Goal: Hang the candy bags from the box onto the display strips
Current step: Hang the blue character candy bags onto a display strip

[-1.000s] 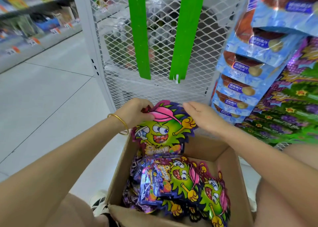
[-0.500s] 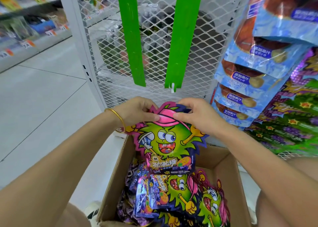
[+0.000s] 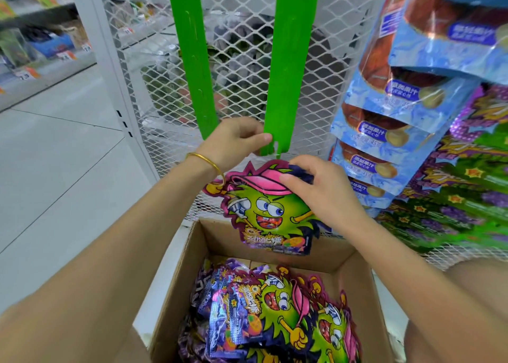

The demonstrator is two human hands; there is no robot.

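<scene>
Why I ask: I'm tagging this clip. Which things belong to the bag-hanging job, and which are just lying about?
Job: held candy bag, right hand, left hand, right green strip, left green strip, box, bags in box.
Lying about: blue bags, purple-green bags, mesh rack, aisle shelves.

Single cam, head-worn, wide-angle; looks fwd & down over the person's own arms. Very near: forearms fill both lower corners, left hand (image 3: pixel 236 139) and right hand (image 3: pixel 321 189) sit mid-frame, held bag (image 3: pixel 269 214) approx dead centre. Box (image 3: pixel 181 294) lies right below, at the bottom edge, seen from above into its open top. Strip (image 3: pixel 291 60) and mesh (image 3: pixel 330 87) face the cam nearly head-on in the upper half. Floor (image 3: pixel 55 170) runs off left; hung bags (image 3: pixel 398 120) crowd the right edge.
</scene>
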